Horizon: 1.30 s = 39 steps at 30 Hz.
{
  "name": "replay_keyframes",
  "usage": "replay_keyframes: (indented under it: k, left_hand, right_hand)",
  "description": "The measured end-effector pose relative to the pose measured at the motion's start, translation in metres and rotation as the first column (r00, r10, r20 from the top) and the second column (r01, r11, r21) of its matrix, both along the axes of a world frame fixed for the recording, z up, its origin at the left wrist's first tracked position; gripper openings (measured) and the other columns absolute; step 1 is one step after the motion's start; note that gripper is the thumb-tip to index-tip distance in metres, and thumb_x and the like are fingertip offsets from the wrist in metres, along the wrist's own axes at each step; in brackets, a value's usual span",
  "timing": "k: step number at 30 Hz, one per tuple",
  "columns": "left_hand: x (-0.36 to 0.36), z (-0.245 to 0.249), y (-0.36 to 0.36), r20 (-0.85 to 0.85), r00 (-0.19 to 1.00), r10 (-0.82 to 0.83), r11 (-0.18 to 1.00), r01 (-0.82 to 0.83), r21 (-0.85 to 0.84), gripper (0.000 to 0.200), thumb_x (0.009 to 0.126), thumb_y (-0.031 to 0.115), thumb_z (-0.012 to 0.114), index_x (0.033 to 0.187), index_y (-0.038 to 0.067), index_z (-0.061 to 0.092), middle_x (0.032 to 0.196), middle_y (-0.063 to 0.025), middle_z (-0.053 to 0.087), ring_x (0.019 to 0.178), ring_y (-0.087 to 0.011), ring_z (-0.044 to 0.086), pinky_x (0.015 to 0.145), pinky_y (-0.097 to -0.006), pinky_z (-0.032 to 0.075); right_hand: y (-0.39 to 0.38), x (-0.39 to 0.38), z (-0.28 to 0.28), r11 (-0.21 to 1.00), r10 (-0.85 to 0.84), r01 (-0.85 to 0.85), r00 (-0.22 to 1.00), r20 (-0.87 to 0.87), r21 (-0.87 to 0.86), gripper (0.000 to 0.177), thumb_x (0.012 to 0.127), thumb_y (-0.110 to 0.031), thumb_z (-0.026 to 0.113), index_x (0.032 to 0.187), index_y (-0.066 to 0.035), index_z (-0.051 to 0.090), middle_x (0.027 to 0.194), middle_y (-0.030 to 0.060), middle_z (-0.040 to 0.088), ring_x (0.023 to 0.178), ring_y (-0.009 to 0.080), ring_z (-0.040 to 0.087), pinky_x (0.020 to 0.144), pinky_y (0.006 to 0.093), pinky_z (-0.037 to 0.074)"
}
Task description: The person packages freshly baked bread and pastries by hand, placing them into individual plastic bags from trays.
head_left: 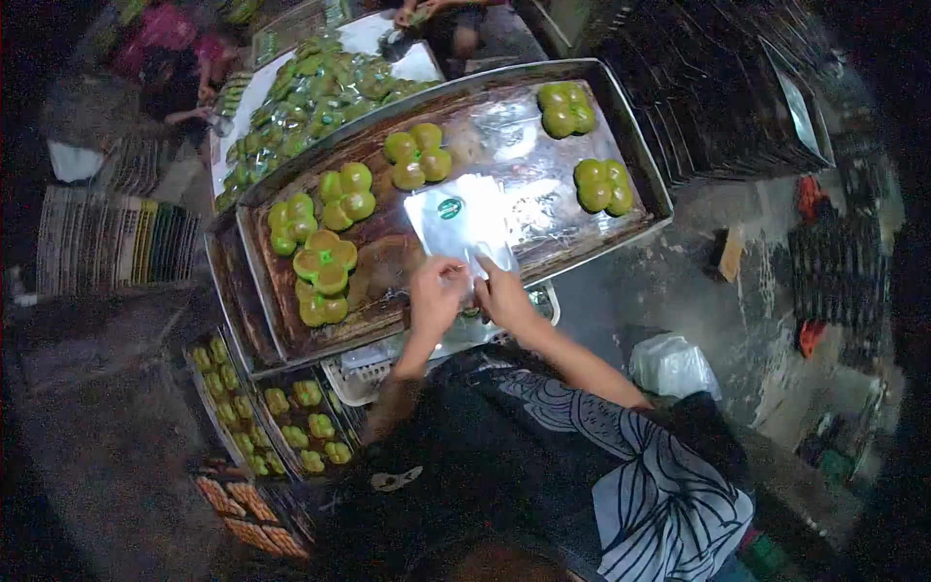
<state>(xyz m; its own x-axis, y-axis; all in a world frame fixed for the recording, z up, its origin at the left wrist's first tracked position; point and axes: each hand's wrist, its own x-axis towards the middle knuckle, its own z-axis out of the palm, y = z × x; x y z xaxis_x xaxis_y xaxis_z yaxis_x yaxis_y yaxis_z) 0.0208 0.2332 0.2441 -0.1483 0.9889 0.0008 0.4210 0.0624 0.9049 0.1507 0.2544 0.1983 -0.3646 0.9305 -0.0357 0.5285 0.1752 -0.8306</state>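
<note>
Clear plastic bags (464, 218) with a round green label lie on the middle of a dark metal baking tray (378, 260). My left hand (436, 291) is at the bags' near edge, its fingers curled in a pinch on the plastic. Opposite it, my right hand (502, 294) has thumb and fingers closed on the same edge. Several green four-lobed buns lie on the tray. One bun (325, 260) at the left rests partly on another bun (322, 306); two more buns (603, 186) (566, 109) lie at the right.
Behind the tray, a white table (417, 63) bears a heap of bagged green buns (310, 92). Two other people (175, 48) (451, 19) work there. Trays of buns (305, 427) stand at lower left. A white plastic crate (351, 383) sits under the tray; stacked dark trays (708, 97) stand at right.
</note>
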Motion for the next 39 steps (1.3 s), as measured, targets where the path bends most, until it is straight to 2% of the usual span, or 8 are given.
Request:
replay_keyframes:
  k: [3,8,10,14,18,26,30,39]
  left_hand:
    - [0.014,0.014,0.012,0.017,0.996,0.091,0.985,-0.093,0.145,0.016,0.069,0.003,0.062,0.084,0.003,0.060,0.074,-0.0081,0.056,0.062,-0.0184,0.052,0.057,-0.0267,0.042]
    - [0.033,0.003,0.043,0.772,0.566,0.291,0.884,-0.468,0.010,0.041,0.079,0.019,0.055,0.117,0.010,0.041,0.093,-0.0069,0.052,0.070,-0.0143,0.052,0.060,-0.0230,0.041]
    - [0.003,0.007,0.054,0.939,-0.012,0.344,0.925,-0.168,-0.341,0.042,0.083,0.025,0.050,0.120,0.012,0.035,0.097,-0.0089,0.051,0.077,-0.0182,0.053,0.071,-0.0308,0.044]
    - [-0.049,-0.038,0.055,0.961,0.057,0.271,0.827,-0.525,-0.202,0.034,0.084,0.020,0.046,0.117,0.012,0.039,0.095,-0.0046,0.052,0.088,-0.0206,0.050,0.084,-0.0452,0.040]
    - [-0.070,0.013,0.037,0.958,-0.151,0.242,0.699,-0.658,-0.280,0.033,0.076,0.015,0.042,0.109,0.006,0.041,0.099,-0.0086,0.048,0.100,-0.0229,0.045,0.091,-0.0489,0.034]
    - [-0.088,0.012,0.015,0.990,0.141,0.022,0.753,-0.654,0.076,0.063,0.070,0.026,0.043,0.127,0.006,0.024,0.122,-0.0160,0.038,0.111,-0.0314,0.039,0.092,-0.0449,0.033]
    - [-0.060,0.034,0.008,0.879,0.060,-0.473,0.805,-0.374,0.459,0.067,0.073,0.040,0.037,0.125,0.000,0.030,0.122,-0.0166,0.039,0.110,-0.0305,0.040,0.093,-0.0400,0.033]
    - [-0.006,0.009,-0.026,0.920,0.219,0.325,0.904,-0.358,-0.234,0.047,0.077,0.026,0.053,0.116,0.003,0.038,0.103,-0.0133,0.049,0.084,-0.0201,0.052,0.073,-0.0286,0.044]
  right_hand:
    - [0.057,0.006,0.045,0.411,-0.439,-0.473,0.647,-0.624,-0.780,0.036,0.087,-0.020,0.041,0.119,-0.005,0.042,0.047,-0.0008,0.049,0.037,0.0056,0.043,0.031,0.0159,0.029]
    - [0.069,-0.037,0.041,0.623,-0.690,-0.503,0.007,-0.724,-0.599,0.050,0.087,-0.037,0.037,0.119,0.001,0.035,0.102,0.0110,0.053,0.092,0.0211,0.053,0.087,0.0349,0.039]
    - [0.062,-0.042,0.010,0.250,-0.732,-0.746,0.271,-0.625,-0.617,0.043,0.088,-0.029,0.039,0.119,0.000,0.035,0.102,0.0109,0.055,0.089,0.0212,0.054,0.084,0.0345,0.041]
    - [0.185,0.008,0.034,0.975,-0.026,0.052,0.992,0.124,-0.218,0.059,0.069,-0.043,0.061,0.105,0.002,0.050,0.092,0.0193,0.057,0.089,0.0254,0.053,0.074,0.0319,0.043]
    - [0.300,0.059,-0.042,0.781,-0.591,0.269,0.612,0.526,0.564,0.056,0.072,-0.045,0.051,0.118,-0.014,0.041,0.118,0.0229,0.039,0.103,0.0448,0.038,0.078,0.0573,0.035]
    - [0.052,-0.080,0.097,0.499,0.449,-0.311,0.891,0.065,0.809,0.031,0.065,-0.023,0.064,0.092,-0.008,0.059,0.096,0.0105,0.055,0.091,0.0288,0.049,0.075,0.0365,0.039]
    - [0.008,-0.071,0.122,0.764,0.303,-0.078,0.919,-0.250,0.640,0.032,0.056,-0.020,0.071,0.082,-0.006,0.060,0.093,0.0099,0.060,0.075,0.0263,0.058,0.064,0.0348,0.045]
    - [0.040,-0.060,0.083,0.975,0.223,-0.214,0.954,-0.202,0.067,0.035,0.067,-0.010,0.063,0.101,-0.003,0.057,0.086,0.0176,0.058,0.072,0.0175,0.056,0.063,0.0308,0.045]
